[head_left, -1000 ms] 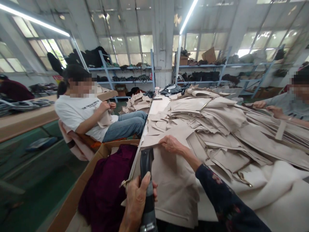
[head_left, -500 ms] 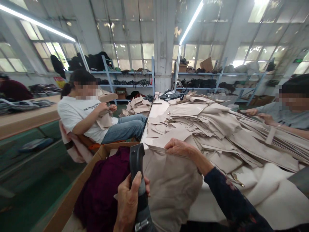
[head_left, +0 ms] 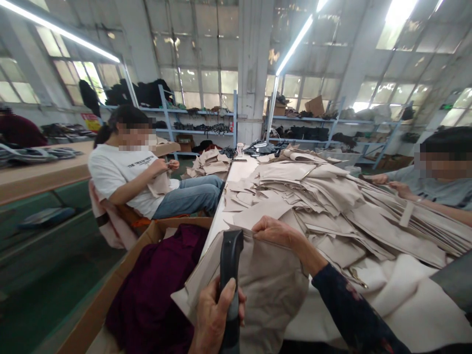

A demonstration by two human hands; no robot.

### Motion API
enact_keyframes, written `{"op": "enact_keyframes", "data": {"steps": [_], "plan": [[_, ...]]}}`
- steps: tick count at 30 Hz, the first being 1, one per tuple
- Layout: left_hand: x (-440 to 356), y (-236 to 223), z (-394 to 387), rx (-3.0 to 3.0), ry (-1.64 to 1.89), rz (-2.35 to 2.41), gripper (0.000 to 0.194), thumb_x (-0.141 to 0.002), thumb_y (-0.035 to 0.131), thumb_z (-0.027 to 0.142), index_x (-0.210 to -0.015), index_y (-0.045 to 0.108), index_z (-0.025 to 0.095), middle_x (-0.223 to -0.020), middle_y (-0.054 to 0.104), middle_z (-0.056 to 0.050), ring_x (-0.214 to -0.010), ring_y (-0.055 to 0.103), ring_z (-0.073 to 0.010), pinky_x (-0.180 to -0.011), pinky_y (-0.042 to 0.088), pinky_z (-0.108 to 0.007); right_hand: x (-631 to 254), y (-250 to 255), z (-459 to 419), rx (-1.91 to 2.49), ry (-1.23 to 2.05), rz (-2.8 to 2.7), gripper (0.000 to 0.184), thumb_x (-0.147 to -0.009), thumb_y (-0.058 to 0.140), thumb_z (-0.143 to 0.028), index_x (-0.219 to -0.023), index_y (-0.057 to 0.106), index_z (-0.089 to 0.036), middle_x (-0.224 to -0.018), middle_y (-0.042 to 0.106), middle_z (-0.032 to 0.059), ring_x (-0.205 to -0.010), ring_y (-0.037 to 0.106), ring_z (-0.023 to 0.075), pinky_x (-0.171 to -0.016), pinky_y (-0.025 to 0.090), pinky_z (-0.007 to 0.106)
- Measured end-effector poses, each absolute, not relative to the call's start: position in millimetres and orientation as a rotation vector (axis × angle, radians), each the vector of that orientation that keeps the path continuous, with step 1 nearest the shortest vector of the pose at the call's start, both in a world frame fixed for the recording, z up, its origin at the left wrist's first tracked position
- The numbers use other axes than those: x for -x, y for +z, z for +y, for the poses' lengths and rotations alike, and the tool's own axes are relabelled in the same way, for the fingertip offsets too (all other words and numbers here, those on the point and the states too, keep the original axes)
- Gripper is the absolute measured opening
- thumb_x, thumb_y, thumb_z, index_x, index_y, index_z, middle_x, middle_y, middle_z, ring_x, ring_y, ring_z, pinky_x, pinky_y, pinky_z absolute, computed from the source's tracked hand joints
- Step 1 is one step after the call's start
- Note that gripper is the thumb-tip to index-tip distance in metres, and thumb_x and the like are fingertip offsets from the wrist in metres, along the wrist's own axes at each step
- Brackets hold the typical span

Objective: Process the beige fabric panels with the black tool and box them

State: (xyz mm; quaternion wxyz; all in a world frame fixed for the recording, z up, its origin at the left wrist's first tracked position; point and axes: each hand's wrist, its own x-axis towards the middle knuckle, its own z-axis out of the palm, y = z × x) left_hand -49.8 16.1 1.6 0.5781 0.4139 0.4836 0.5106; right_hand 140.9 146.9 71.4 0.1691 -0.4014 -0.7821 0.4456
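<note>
My left hand (head_left: pixel 217 314) is wrapped around a black hose nozzle (head_left: pixel 230 260) with an angled head, held upright in front of a beige fabric piece (head_left: pixel 276 285). The nozzle head lies against or just before the cloth; I cannot tell whether they touch. My right hand (head_left: pixel 275 230) pinches the top edge of this beige piece, which hangs down from the fingers. The piece's left corner spreads out over a cardboard box (head_left: pixel 92 295). A large heap of beige fabric pieces (head_left: pixel 306 182) lies on the white table (head_left: pixel 238 174) beyond my right hand.
Purple cloth (head_left: pixel 155 290) fills much of the box at my left. A person in a white T-shirt (head_left: pixel 118 172) sits beyond it, holding a beige piece. Another person (head_left: pixel 438 182) handles pieces across the table at right. Blue shelves (head_left: pixel 199 130) stand behind.
My left hand and the nozzle have moved right, across the beige piece. The piece's left part now shows spread out left of the nozzle. My right hand keeps its pinch.
</note>
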Motion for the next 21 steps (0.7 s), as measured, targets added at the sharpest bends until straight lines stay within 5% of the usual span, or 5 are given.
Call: {"op": "enact_keyframes", "data": {"steps": [21], "plan": [[75.9,-1.6,20.3,-0.875,1.259,1.174,0.042,-0.072,0.061,0.057,-0.067,0.058,0.015,-0.043,0.057,-0.001,-0.033,0.05,-0.0114,-0.034,0.039,-0.019,-163.3,63.4,142.8,1.136,1.446,-2.071,0.014,-0.068,0.054,-0.022,-0.059,0.059,-0.012,-0.046,0.046,-0.006,-0.041,0.037,0.0064,-0.039,0.027,0.017]]}}
